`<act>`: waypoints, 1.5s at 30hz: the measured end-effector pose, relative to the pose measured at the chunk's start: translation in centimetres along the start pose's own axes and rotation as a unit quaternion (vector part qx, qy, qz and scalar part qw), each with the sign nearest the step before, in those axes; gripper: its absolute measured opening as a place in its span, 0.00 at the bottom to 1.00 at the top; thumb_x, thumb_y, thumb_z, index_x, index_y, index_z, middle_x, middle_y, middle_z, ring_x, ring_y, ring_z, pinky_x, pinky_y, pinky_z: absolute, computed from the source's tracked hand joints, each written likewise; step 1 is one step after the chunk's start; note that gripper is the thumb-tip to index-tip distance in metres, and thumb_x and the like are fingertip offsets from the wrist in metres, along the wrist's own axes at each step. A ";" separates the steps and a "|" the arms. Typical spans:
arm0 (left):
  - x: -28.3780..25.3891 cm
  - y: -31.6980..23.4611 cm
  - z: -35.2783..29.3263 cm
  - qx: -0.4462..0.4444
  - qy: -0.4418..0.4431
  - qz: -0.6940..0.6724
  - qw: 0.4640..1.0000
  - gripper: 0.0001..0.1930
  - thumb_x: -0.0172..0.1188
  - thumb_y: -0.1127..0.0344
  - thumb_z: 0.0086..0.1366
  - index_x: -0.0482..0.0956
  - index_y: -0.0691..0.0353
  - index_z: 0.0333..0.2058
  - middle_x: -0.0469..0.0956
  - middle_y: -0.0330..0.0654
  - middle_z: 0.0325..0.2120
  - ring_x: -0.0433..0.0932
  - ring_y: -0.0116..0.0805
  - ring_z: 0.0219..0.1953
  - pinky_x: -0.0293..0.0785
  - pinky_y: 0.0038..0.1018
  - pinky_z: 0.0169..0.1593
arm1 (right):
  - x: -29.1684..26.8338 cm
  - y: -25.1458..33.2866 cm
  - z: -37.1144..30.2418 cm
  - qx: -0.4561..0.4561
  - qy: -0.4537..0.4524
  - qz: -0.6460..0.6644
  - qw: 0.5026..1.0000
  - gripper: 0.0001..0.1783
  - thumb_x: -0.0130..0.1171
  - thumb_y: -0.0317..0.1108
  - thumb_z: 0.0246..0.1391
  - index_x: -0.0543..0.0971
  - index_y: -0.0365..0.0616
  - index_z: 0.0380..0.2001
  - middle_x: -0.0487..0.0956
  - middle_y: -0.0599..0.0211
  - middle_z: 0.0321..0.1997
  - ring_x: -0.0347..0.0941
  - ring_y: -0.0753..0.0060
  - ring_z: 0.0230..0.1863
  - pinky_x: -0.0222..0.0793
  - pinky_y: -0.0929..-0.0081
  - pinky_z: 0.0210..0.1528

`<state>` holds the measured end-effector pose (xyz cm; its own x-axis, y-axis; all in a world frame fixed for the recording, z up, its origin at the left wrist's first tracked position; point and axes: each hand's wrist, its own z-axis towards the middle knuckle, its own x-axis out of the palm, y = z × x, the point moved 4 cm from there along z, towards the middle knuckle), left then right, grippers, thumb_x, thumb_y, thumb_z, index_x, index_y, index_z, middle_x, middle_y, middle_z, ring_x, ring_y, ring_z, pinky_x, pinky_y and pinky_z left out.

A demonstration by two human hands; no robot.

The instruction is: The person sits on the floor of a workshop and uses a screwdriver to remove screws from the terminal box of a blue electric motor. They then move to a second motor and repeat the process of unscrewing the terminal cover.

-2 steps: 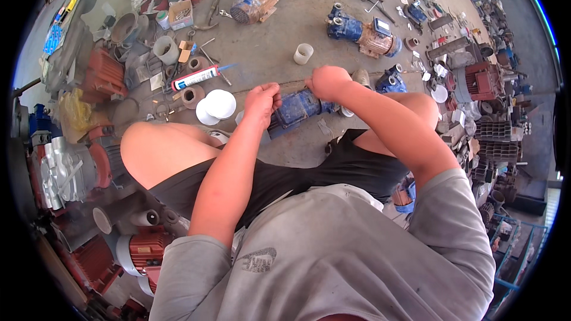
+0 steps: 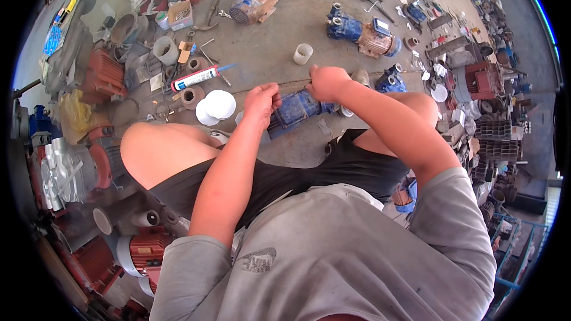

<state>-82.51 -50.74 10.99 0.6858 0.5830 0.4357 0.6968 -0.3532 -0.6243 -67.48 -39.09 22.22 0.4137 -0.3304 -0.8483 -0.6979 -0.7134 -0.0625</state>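
Fingers (image 2: 273, 90) of both hands (image 2: 327, 85) curl closed near blue motor's (image 2: 294, 111) edge, floor (image 2: 262, 47) stretching beyond

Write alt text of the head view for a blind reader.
A bare left hand and right hand, both curled, are at a blue machine housing on a workshop floor. A sealant cartridge and two white discs lie to the left; motors lie beyond.

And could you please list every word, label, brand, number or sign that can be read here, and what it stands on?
Grey shirt: dark chest logo with lettering, left unquoted.
Red-and-white tube: printed label, too small to read reliably.
Blue packet: pale markings, too blurred to read.
Nothing else is clearly legible.
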 end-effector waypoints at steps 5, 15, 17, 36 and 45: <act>0.4 0.1 0.2 0.006 0.017 0.001 1.000 0.08 0.64 0.69 0.70 0.78 0.63 0.45 0.80 0.37 0.34 0.79 0.27 0.36 0.79 0.26 0.41 | -0.4 0.4 -0.6 0.024 0.011 0.004 1.000 0.12 0.54 0.34 0.63 0.85 0.43 0.40 0.86 0.56 0.44 0.84 0.52 0.47 0.79 0.57 0.49; 0.2 -0.1 -0.3 -0.007 0.003 0.009 1.000 0.07 0.64 0.64 0.71 0.79 0.61 0.41 0.80 0.35 0.33 0.78 0.27 0.34 0.79 0.25 0.40 | -0.2 0.1 0.1 0.025 0.002 -0.017 1.000 0.25 0.48 0.51 0.71 0.80 0.40 0.48 0.86 0.55 0.44 0.84 0.53 0.46 0.79 0.57 0.46; 0.1 0.0 -0.2 -0.008 0.004 0.014 1.000 0.08 0.63 0.62 0.72 0.79 0.60 0.40 0.79 0.35 0.33 0.78 0.26 0.34 0.79 0.25 0.39 | 0.1 0.3 -0.2 0.043 -0.017 -0.008 0.999 0.25 0.48 0.51 0.71 0.79 0.39 0.50 0.86 0.54 0.44 0.84 0.53 0.46 0.79 0.57 0.45; -0.1 0.2 -0.2 -0.020 -0.008 0.029 0.999 0.15 0.61 0.52 0.73 0.80 0.59 0.38 0.79 0.35 0.30 0.78 0.26 0.31 0.79 0.25 0.34 | 0.4 0.6 -0.3 0.035 -0.037 0.010 0.999 0.22 0.57 0.50 0.65 0.79 0.42 0.48 0.86 0.57 0.46 0.83 0.53 0.49 0.79 0.55 0.47; -0.5 0.7 0.0 -0.039 -0.002 0.027 0.999 0.10 0.64 0.59 0.72 0.79 0.59 0.39 0.79 0.35 0.32 0.78 0.27 0.34 0.78 0.27 0.38 | -0.4 -0.5 -1.8 0.034 -0.136 0.150 0.979 0.19 0.58 0.47 0.63 0.83 0.42 0.43 0.86 0.50 0.41 0.82 0.45 0.46 0.78 0.53 0.48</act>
<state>-82.35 -51.25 10.30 0.7226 0.5643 0.3993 0.6725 -0.4402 -0.5950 -66.27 -39.67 23.52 0.0193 -0.3346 -0.9422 -0.8054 -0.5635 0.1836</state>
